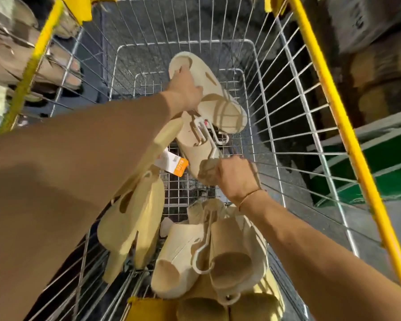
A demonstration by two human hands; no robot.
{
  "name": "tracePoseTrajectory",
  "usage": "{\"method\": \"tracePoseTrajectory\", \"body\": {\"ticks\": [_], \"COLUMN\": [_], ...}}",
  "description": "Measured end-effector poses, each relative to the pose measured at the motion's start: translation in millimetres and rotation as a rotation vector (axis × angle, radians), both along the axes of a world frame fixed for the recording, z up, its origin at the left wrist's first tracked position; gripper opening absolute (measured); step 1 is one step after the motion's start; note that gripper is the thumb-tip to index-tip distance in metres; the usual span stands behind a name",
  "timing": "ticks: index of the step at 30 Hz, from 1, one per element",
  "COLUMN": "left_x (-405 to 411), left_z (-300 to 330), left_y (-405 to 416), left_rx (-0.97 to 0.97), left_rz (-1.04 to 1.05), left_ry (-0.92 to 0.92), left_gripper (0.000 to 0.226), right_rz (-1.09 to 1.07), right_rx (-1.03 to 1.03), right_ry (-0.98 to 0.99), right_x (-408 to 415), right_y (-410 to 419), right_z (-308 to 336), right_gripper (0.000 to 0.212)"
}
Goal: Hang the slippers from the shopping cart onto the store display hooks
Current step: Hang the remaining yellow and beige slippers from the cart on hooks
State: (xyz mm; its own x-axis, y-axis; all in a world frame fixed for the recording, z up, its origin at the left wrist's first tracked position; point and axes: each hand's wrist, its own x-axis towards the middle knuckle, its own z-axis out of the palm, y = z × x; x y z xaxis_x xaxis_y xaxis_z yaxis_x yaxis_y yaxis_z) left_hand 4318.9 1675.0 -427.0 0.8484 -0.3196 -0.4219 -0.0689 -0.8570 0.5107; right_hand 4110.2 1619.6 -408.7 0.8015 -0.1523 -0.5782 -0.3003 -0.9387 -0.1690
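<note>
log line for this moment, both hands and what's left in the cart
stage: picking from cart | left hand: grips cream slipper | right hand: grips second cream slipper | hanger: between them | remaining: slippers in cart

Left hand (186, 89) grips cream slipper (208, 93) over cart (294, 107); right hand (235, 179) grips second slipper (196, 149).

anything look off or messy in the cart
Nothing looks damaged. The cream slippers lie in a loose jumble in the cart, their white hangers pointing different ways, and an orange price tag sticks out from the pair being lifted.
</note>
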Motion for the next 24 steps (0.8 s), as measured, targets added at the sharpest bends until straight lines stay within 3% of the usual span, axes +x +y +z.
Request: {"method": "tracePoseTrajectory", "body": {"ticks": [3,8,11,15,21,24], "left_x": [-2.9,-25.0,-49.3,-69.7,-95.2,-116.6], "left_z": [4.9,32.2,51.9,92.0,185.4,234.9], "left_y": [4.5,17.9,25.6,35.7,46.6,54.1], "left_rx": [-0.033,-0.087,-0.080,-0.095,-0.082,-0.087], "left_rz": [0.033,-0.124,-0.220,-0.260,-0.372,-0.488], "left_ry": [-0.068,-0.103,-0.142,-0.252,-0.374,-0.446], "left_gripper": [0.043,0.018,0.019,0.018,0.033,0.038], "right_rz": [-0.026,-0.037,-0.022,0.180,0.453,0.467], "right_rx": [-0.021,-0.034,-0.045,-0.013,-0.010,-0.006], "right_ry": [-0.042,-0.137,-0.229,-0.298,-0.430,-0.461], "right_x": [-4.9,-14.1,-17.3,-19.0,-34.0,-44.1], "right_y": [0.0,3.3,5.8,12.0,23.8,21.7], "right_z": [-9.9,-10.6,8.6,50.8,130.1,172.5], "right_gripper": [0.025,0.017,0.015,0.029,0.041,0.052]}}
